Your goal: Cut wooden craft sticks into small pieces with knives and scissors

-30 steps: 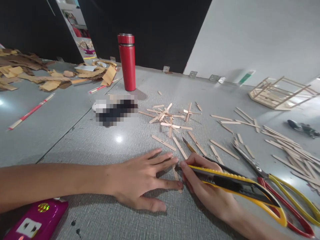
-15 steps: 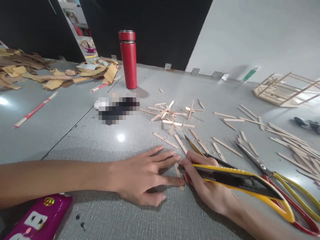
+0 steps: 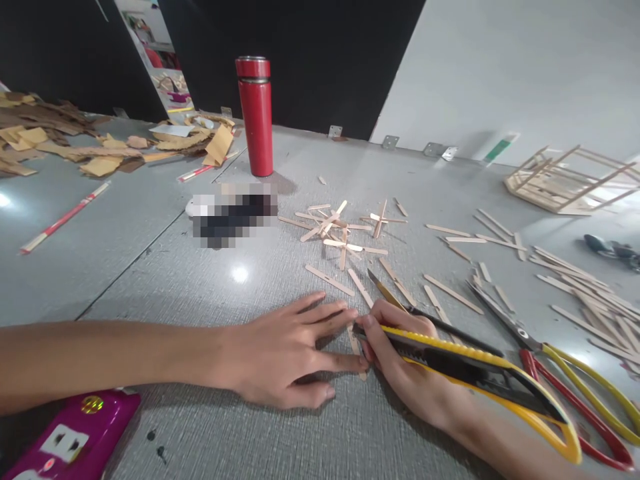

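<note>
My left hand [image 3: 290, 353] lies flat with fingers spread, its fingertips pressing a small wooden craft stick [image 3: 355, 341] against the grey table. My right hand [image 3: 405, 367] is closed around a yellow and black utility knife [image 3: 465, 367], whose front end is at the stick, beside my left fingertips. The blade tip is hidden by my fingers. Just beyond my right hand lies a pointed blade with a black handle [image 3: 383, 290]. Scissors [image 3: 530, 343] with red and yellow handles rest open to the right. Notched craft sticks [image 3: 330, 280] lie ahead of my hands.
Crossed stick pieces [image 3: 344, 245] sit ahead, with a red flask [image 3: 256, 120] behind them. A stick pile [image 3: 600, 300] and a wooden frame [image 3: 575, 183] are at right. A purple power strip [image 3: 80, 433] stands at lower left; cardboard scraps [image 3: 115, 150] lie at far left.
The back end of the utility knife has dipped slightly toward me while its front stays at the stick. My left hand holds nearly the same place; the whole view has shifted a little.
</note>
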Motion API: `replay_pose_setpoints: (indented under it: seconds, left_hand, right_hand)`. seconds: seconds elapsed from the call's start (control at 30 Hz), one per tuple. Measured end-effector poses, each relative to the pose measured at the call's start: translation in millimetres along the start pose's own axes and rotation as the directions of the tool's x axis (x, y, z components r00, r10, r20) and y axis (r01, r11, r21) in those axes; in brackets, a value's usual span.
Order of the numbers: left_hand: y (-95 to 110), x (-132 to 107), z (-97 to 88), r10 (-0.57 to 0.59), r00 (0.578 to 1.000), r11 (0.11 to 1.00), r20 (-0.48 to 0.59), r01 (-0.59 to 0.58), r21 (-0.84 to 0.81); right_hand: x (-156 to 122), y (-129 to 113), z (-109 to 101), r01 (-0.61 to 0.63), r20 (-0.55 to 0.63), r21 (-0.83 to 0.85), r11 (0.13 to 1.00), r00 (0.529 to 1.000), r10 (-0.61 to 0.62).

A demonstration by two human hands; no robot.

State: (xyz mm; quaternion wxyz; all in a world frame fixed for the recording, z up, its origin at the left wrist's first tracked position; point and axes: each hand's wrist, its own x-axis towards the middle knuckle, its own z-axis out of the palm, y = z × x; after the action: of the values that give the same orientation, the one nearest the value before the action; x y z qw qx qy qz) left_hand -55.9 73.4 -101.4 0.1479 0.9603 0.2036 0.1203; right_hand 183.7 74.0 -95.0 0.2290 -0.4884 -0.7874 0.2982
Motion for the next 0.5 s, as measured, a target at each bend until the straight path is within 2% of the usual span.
replay_pose_setpoints:
  seconds: [0.3, 0.5]
  left_hand:
    - [0.1, -0.1, 1.6, 0.006, 1.0, 0.999, -0.008, -0.006, 0.032]
    - [0.8, -0.9, 2.7, 0.027, 0.999, 0.998, -0.042, -0.025, 0.058]
  right_hand:
    - [-2.8, 0.0, 0.8, -0.024, -0.016, -0.011, 1.0, 1.0, 0.023]
    - [-2.5, 2.4, 4.4, -0.001, -0.087, -0.017, 1.0, 0.996, 0.0]
